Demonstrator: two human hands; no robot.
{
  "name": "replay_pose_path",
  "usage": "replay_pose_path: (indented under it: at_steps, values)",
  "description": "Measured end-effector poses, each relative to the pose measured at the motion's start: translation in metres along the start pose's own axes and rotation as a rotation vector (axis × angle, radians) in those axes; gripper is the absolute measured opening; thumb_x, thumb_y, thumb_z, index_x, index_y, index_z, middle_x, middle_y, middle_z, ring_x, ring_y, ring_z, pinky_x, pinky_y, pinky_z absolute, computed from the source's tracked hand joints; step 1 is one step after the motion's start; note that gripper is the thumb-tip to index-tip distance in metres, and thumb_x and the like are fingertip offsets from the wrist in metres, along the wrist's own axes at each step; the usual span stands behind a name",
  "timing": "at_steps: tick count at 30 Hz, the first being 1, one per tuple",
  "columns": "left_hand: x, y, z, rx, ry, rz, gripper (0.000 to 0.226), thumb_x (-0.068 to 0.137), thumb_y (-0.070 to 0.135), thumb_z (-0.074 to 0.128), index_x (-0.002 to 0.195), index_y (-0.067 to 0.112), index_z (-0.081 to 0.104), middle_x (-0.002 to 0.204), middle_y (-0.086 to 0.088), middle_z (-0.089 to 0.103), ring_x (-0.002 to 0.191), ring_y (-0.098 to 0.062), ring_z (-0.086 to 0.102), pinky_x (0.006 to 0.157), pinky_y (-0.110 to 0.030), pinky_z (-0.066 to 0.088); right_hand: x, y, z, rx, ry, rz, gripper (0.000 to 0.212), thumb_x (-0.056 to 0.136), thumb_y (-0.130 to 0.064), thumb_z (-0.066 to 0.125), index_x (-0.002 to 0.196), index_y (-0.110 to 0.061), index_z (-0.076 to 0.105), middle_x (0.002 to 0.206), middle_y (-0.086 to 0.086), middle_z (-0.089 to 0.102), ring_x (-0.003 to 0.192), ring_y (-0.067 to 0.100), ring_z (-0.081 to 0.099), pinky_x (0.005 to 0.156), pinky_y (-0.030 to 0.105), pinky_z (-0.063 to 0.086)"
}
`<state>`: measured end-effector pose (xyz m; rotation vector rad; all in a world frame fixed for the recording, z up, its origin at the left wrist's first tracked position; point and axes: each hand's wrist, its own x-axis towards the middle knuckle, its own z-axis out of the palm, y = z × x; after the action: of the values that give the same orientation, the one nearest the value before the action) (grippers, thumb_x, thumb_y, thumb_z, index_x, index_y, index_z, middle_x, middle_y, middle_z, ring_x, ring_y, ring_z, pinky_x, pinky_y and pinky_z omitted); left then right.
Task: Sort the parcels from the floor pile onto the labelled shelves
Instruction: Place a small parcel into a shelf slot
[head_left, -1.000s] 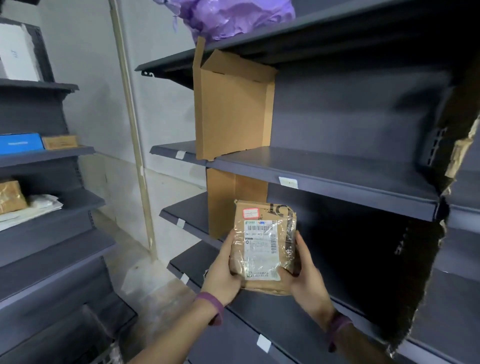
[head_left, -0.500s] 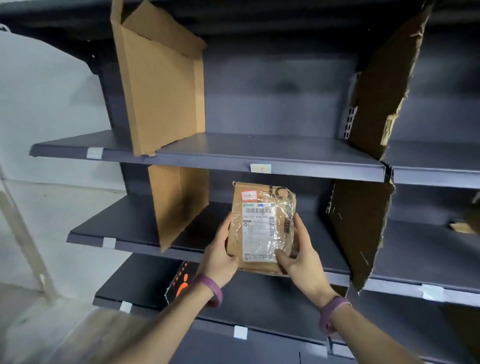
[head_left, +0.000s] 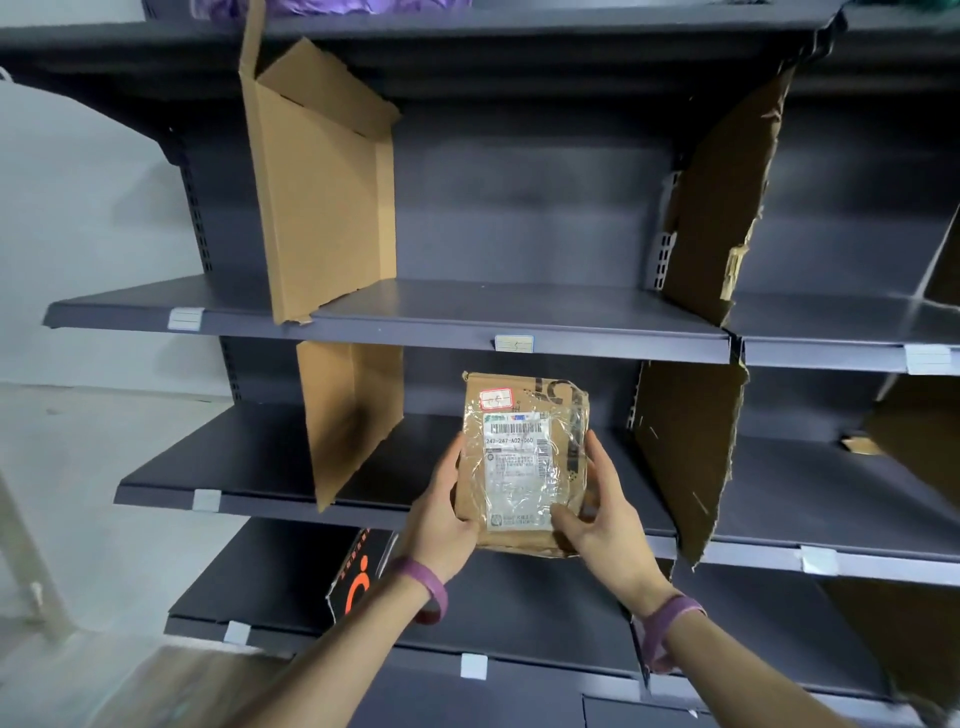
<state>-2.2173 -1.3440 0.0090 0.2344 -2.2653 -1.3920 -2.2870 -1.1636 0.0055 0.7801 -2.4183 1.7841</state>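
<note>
A small brown cardboard parcel (head_left: 522, 462), wrapped in clear tape with a white shipping label and a small red-bordered sticker, is held upright in front of the dark shelving. My left hand (head_left: 441, 519) grips its left edge and my right hand (head_left: 602, 514) grips its right edge, thumb on the front. The parcel hangs in front of the second shelf (head_left: 249, 467), just below the upper shelf (head_left: 571, 312) whose front edge carries a small white label (head_left: 514, 343) directly above the parcel.
Upright cardboard dividers (head_left: 322, 197) split the shelves into bays; another torn divider (head_left: 685, 452) stands right of the parcel. A black box with an orange logo (head_left: 358, 582) lies on the lower shelf. Purple bags (head_left: 332, 6) sit on top. Pale floor (head_left: 78, 519) at left.
The view has swung from the shelf's left end to face it head-on and drawn closer. Both hands keep the same hold on the parcel, now in front of the middle bay.
</note>
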Motion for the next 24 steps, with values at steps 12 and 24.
replay_pose_path:
  at_steps: [12,24]
  values:
    - [-0.040,0.046,-0.022,-0.083,0.143,0.092,0.097,0.074,-0.018,0.055,0.133,0.055,0.033,0.125,0.025,0.056,0.112,0.012,0.053,0.082,-0.015,0.052,-0.035,-0.048,-0.021,-0.069,-0.030,-0.279,0.103,0.086,-0.007,0.068,0.143,-0.051,-0.005,0.124,-0.054,0.038,0.120,-0.017,0.044,0.093,-0.001,0.033]
    - [0.041,0.137,-0.063,-0.032,0.113,0.244,0.093,0.078,-0.016,0.060,0.148,0.032,0.023,0.120,0.024,0.055,0.110,0.000,0.058,0.095,-0.019,0.046,0.049,-0.128,-0.051,-0.108,0.128,-0.450,0.083,0.088,-0.016,0.066,0.149,-0.041,0.016,0.139,-0.036,0.039,0.128,0.001,0.046,0.107,0.029,0.041]
